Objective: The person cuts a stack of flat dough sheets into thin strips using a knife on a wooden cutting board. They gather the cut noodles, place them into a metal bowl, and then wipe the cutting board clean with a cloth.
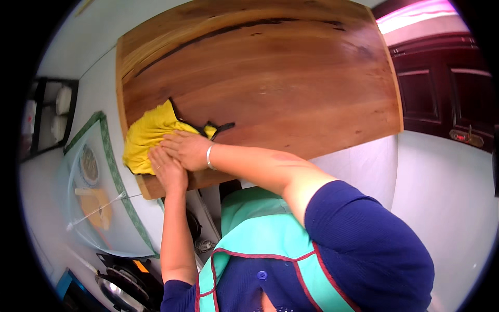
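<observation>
Large wooden board [270, 78], reddish-brown with a dark streak along its far edge, fills the upper middle of the head view. It looks thick, stiff and heavy, the face smooth and likely slick under cloth.

Person in a dark blue top and teal apron [260, 239] leans in from the lower edge, both forearms reaching up to the board's near left corner.

Yellow cloth [148, 136] lies bunched on that corner, part hanging past the left edge. A black strap or trim [221, 127] pokes out from under it on the right side. The cloth looks soft, light and limp: it should crumple and slide easily over the wood, and seems best taken by pressing flat on top or by gathering a fold at its bunched middle.

Right hand [188, 150], silver bangle at the wrist, lies palm down with fingers extended, pressing on the cloth's lower right part. Left hand [167, 169] sits just beside and below it, fingers flat and spread, touching the cloth's lower edge near the board's rim. Neither hand is curled around anything.

Left of the board, a mesh food cover [112, 208] with green trim stands over a plate of food [89, 166] and some yellow-orange pieces, blurred. At the bottom left is a gas stove burner [122, 283].
</observation>
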### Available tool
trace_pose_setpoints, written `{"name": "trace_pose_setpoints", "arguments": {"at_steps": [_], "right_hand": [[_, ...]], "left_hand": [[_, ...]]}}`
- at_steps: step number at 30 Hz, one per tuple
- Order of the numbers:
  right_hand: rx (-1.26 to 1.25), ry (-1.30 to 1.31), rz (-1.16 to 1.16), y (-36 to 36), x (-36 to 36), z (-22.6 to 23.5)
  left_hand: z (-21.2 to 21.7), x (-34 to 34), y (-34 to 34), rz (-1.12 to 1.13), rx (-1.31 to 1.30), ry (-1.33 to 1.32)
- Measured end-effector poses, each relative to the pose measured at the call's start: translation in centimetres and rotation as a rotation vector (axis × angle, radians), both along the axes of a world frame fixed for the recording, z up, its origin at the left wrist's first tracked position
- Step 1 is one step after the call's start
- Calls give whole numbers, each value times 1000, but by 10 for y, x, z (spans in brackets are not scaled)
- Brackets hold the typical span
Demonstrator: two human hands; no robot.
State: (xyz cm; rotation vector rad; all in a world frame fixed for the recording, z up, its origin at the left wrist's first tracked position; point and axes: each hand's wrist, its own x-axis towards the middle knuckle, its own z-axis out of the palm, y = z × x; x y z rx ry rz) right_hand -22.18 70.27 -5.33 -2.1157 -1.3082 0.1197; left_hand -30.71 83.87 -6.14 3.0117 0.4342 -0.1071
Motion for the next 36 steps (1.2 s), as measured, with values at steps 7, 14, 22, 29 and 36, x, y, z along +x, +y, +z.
{"name": "trace_pose_setpoints", "arguments": {"at_steps": [7, 14, 22, 29, 36], "right_hand": [[-126, 77, -378, -252, 72, 29], [-140, -90, -907, -545, 44, -5], [-346, -186, -1063, -502, -93, -17], [-350, -84, -594, -227, -82, 14], [-225, -160, -68, 24, -55, 13]], "left_hand": [[23, 121, -253, -372, 9, 3], [40, 183, -541, -834, -521, -174], [10, 62, -509, -978, -559, -312], [30, 12, -215, -617, -283, -148], [30, -38, 22, -107, -137, -135]]}}
